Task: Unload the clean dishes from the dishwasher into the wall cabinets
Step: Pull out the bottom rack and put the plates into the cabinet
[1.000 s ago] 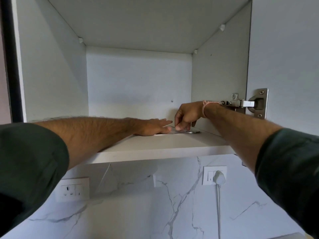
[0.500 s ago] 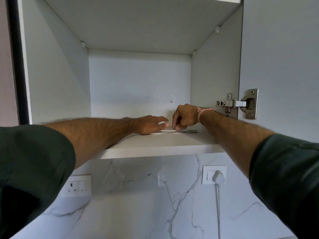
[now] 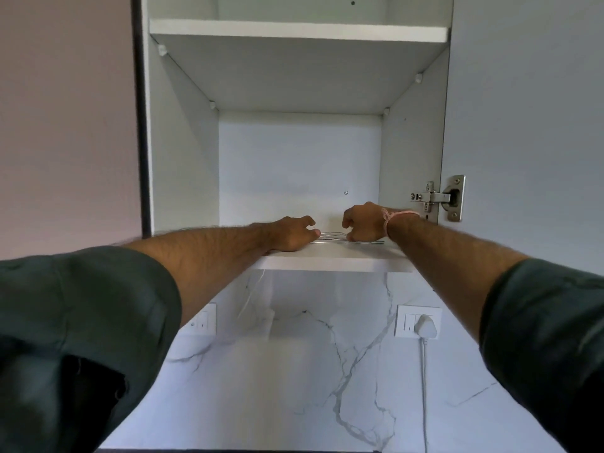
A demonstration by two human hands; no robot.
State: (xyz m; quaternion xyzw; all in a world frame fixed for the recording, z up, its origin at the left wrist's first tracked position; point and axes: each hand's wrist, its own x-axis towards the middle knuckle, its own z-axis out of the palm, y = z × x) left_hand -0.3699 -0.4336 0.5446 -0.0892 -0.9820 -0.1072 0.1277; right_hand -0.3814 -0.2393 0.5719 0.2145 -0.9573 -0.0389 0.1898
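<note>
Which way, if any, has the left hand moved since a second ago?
Yes: the left hand has moved leftward. Its fingertips sat directly below the back-wall screw; now they lie clearly left of it.

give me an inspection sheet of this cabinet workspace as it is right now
surface: white bottom shelf of the open wall cabinet; upper shelf above it.
job's things: thin metal cutlery lying flat on the bottom shelf between the hands; exact pieces too small to tell.
clutter: nothing seen.
hands: left hand rests on the shelf, fingers loosely curled by the cutlery's end; right hand curled down over the cutlery.
cables: white plug in a wall socket, its cord hanging down.
surroundings: marble-look backsplash, metal door hinge at right, second socket at left.
</note>
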